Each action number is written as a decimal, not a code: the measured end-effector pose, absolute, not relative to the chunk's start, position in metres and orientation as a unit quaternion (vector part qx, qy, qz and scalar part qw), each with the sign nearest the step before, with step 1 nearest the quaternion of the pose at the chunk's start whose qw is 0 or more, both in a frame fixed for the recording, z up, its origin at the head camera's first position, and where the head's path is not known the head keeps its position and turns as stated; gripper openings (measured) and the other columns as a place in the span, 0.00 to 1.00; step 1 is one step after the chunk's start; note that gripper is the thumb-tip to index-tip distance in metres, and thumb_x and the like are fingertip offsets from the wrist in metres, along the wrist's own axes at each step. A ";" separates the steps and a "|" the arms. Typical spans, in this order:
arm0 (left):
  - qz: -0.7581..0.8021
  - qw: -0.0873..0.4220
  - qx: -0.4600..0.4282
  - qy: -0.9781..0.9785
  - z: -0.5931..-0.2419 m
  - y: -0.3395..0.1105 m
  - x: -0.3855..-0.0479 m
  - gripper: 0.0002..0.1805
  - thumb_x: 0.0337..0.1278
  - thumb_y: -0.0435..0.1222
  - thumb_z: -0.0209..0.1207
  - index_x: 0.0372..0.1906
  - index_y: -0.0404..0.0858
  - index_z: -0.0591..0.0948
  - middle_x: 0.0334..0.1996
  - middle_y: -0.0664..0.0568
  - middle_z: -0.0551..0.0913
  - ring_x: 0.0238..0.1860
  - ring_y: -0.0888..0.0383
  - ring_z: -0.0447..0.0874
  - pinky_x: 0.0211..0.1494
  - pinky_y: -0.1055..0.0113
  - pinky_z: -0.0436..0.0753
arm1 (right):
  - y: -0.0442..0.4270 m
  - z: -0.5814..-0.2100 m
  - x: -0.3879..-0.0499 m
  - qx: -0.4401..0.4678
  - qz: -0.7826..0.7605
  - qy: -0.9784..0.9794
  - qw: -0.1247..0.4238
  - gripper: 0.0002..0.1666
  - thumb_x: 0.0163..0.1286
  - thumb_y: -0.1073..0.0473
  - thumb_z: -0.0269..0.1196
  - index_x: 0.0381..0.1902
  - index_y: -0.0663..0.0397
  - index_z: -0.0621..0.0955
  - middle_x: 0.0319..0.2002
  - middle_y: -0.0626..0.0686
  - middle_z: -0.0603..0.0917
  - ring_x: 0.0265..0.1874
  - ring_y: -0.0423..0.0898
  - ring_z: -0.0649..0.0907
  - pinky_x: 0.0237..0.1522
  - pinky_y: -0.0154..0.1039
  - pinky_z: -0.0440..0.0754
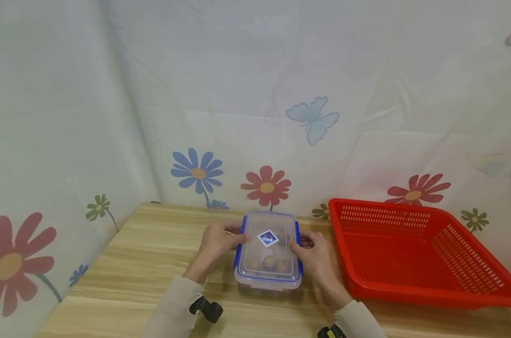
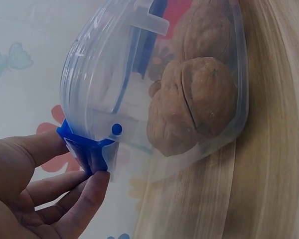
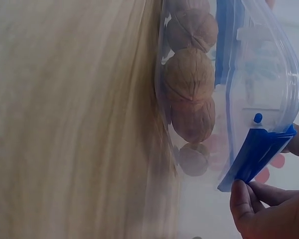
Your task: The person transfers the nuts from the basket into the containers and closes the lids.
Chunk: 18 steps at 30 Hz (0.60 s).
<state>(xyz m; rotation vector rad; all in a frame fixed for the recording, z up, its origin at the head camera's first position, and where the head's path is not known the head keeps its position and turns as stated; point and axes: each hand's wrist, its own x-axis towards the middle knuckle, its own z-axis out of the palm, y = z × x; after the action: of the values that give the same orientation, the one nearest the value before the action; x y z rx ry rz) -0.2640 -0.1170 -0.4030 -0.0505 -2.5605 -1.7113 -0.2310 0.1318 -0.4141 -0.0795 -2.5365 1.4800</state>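
Note:
A clear plastic food container (image 1: 269, 288) with a blue-edged lid (image 1: 265, 225) sits on the wooden table. Several walnuts (image 2: 209, 97) show through its wall, gathered at the near end. On its left side, my left hand (image 1: 216, 241) pinches a blue latch (image 2: 89, 152), thumb at the lid's edge and fingertips at the latch's lower end. Across from it, my right hand (image 1: 318, 256) holds the other blue latch (image 3: 259, 154) between thumb and fingers; that latch slants out from the wall. The lid lies on the container, with a blue-and-white diamond label on top.
A red plastic basket (image 1: 390, 293) with slotted walls stands on the table to the right, close to my right hand. Behind the table (image 1: 154, 253) hangs a pale curtain (image 1: 238, 94) printed with flowers and a butterfly.

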 end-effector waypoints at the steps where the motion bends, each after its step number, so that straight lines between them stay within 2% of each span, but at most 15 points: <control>1: -0.558 0.029 -0.016 -0.829 -0.404 -0.117 -0.264 0.20 0.58 0.31 0.77 0.54 0.28 0.88 0.41 0.42 0.91 0.34 0.51 0.91 0.38 0.59 0.92 | 0.132 -0.415 -0.231 -0.029 0.501 -0.859 0.099 0.26 0.72 0.61 0.72 0.63 0.67 0.83 0.49 0.59 0.82 0.47 0.54 0.84 0.52 0.49 0.89; 18: -0.551 0.032 -0.018 -0.834 -0.404 -0.117 -0.266 0.20 0.58 0.31 0.77 0.54 0.28 0.88 0.39 0.43 0.91 0.33 0.52 0.91 0.37 0.59 0.92 | 0.134 -0.415 -0.233 -0.029 0.493 -0.864 0.098 0.26 0.71 0.61 0.73 0.63 0.68 0.82 0.50 0.60 0.82 0.47 0.55 0.84 0.53 0.50 0.89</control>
<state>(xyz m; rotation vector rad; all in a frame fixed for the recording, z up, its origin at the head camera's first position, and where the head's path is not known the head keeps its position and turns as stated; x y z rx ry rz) -0.2663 -0.1171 -0.4045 -0.0562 -2.5659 -1.6967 -0.2332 0.1336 -0.4153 -0.0846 -2.5568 1.4581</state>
